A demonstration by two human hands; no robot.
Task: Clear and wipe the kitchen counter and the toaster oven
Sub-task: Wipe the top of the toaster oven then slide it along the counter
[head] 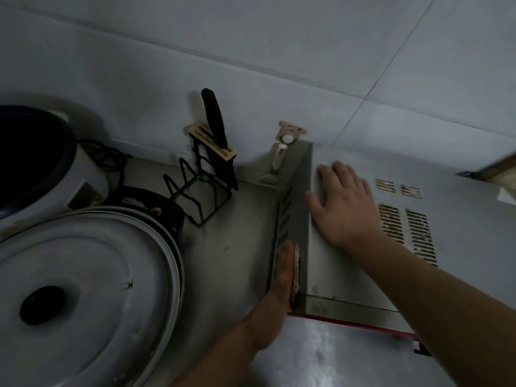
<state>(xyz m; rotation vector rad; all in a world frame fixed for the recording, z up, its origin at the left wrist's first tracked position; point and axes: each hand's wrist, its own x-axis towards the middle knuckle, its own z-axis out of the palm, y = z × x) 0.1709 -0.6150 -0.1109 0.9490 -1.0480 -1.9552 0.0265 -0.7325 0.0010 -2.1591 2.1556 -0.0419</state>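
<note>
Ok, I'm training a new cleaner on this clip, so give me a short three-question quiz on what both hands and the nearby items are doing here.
1. True or false: the right hand lies flat on top of the toaster oven.
2. Multiple choice: the left hand presses the cloth against the oven's A) top vents, B) left side wall, C) glass door.
3. Short answer: what stands in the black wire rack by the wall?

Key
1. True; the palm is down beside the vent slots.
2. B.
3. A knife with a dark handle, blade down in the holder.
</note>
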